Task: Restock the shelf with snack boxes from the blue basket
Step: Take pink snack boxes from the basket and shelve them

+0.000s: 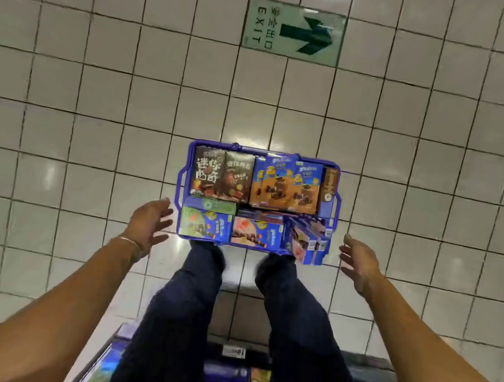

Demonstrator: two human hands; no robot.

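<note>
Down on the white tiled floor [98, 114], just ahead of the person's feet, sits the blue basket [338, 199], packed with snack boxes [305, 186]. Along its far edge lie two dark brown boxes [221, 172] at the left and a row of orange boxes [276, 184] to their right, with a narrow brown box [330, 183] against the right wall. Along the near edge lie a green box [204, 226] in the left corner, a pink box [255, 234] in the middle, and several tilted boxes [304, 242] leaning over the rim at the right corner. The left hand [148, 227] hangs just beside the near left corner, fingers spread wide and holding nothing; a thin bracelet [129, 240] circles that wrist. The right hand [357, 262] is near the right corner, a little apart from it, fingers likewise loose and empty. Legs in dark trousers [184, 307] stand between the arms. A green exit sign [294, 30] is stuck to the floor well beyond the basket. Behind the legs shows a shelf [375, 372] with bright packs, too blurred to read.
</note>
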